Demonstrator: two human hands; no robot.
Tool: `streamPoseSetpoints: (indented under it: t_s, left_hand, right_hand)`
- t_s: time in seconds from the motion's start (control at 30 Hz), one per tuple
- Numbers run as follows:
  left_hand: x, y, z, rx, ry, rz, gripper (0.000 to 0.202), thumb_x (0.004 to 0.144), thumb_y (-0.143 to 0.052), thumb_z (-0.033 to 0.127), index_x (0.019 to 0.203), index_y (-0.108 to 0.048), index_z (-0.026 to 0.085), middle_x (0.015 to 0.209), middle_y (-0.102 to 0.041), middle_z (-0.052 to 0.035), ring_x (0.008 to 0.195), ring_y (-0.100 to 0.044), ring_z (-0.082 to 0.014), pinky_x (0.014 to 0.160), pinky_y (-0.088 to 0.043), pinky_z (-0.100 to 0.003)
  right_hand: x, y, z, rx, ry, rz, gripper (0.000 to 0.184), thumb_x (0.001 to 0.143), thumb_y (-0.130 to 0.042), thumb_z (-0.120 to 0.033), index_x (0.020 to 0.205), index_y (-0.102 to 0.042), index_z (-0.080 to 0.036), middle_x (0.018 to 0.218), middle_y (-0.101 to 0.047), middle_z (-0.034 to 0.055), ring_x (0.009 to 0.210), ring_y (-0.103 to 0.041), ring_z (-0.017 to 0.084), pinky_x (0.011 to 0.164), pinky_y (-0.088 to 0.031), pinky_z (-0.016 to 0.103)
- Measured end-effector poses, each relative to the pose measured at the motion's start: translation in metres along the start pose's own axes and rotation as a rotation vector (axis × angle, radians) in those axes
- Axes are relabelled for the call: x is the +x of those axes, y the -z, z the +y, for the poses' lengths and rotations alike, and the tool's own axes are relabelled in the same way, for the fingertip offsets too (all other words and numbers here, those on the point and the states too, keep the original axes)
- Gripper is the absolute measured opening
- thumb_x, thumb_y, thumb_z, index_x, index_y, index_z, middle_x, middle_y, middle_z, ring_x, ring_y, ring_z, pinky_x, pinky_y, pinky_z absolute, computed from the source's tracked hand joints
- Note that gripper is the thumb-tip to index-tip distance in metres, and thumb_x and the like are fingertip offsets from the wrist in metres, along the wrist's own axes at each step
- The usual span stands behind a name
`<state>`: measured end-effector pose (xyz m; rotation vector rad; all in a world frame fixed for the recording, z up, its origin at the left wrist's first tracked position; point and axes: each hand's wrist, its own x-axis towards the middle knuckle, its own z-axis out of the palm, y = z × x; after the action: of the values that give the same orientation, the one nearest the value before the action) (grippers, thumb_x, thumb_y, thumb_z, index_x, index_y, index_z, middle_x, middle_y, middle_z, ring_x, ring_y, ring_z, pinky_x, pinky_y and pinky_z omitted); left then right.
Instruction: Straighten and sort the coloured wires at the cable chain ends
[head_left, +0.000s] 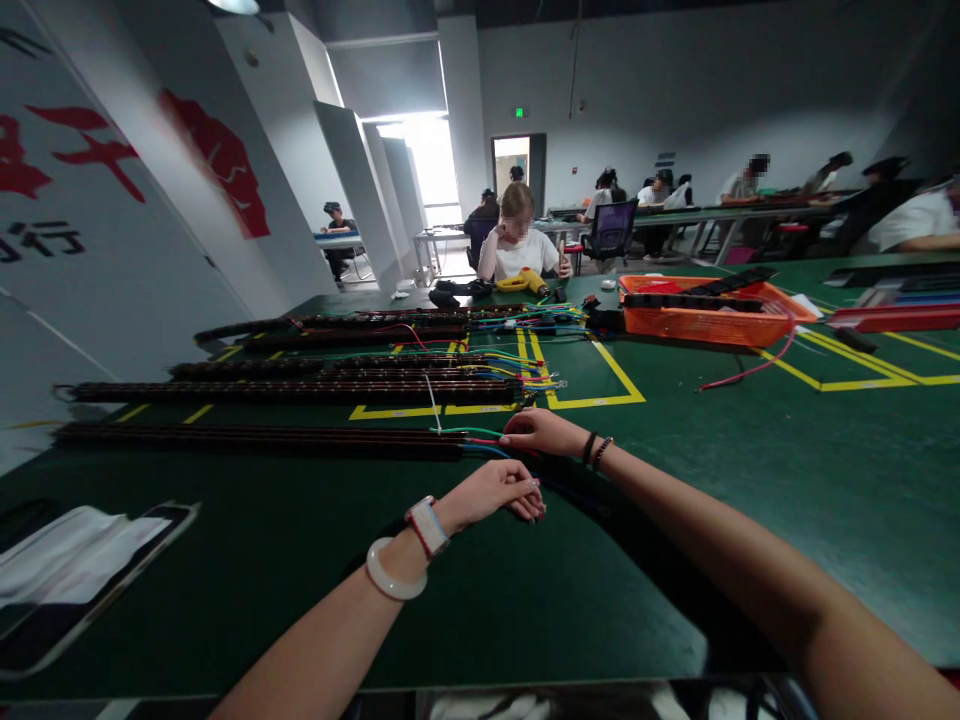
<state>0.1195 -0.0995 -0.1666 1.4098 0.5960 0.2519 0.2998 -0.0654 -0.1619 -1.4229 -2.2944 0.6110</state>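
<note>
A long dark wrapped cable bundle (262,438) lies across the near part of the table, with green, red and blue wires coming out of its right end. My right hand (547,432) is closed at that end, its fingertips pinching the red wire (484,440). Nearer to me, my left hand (504,490) is curled, thumb against the fingers, beside the blue wire (486,449); what it holds, if anything, is hidden. A white cable tie (433,403) sticks up from the bundle near its wire end.
More cable bundles (300,390) lie behind, across yellow tape outlines. An orange basket (697,325) holding dark cable stands back right. A yellow heat gun (525,281) lies before a seated person (517,245). A white cloth (67,555) is at the left.
</note>
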Motion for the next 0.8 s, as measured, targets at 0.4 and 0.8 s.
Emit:
streamPoseSetpoints:
  t_s: [0.4,0.8]
  left_hand:
    - [0.003,-0.002,-0.005,0.014,-0.006,-0.009,0.013,0.074,-0.057,0.021,0.077,-0.065,0.011,0.076,-0.07,-0.007,0.073,-0.066,-0.0185,0.071,-0.051,-0.032]
    - [0.004,-0.002,-0.007,-0.048,-0.01,0.003,0.014,0.068,-0.052,0.011,0.075,-0.065,0.01,0.075,-0.07,-0.0071,0.072,-0.066,-0.0184,0.074,-0.051,-0.034]
  right_hand:
    - [0.066,-0.028,-0.067,-0.646,0.105,0.015,0.06,0.075,-0.049,-0.07,0.094,-0.063,-0.015,0.095,-0.065,0.0122,0.09,-0.062,0.025,0.077,-0.043,0.033]
    - [0.075,-0.034,-0.074,-0.72,0.206,-0.023,0.049,0.086,-0.042,-0.059,0.098,-0.062,-0.016,0.087,-0.068,0.0102,0.077,-0.064,0.024,0.061,-0.044,0.029]
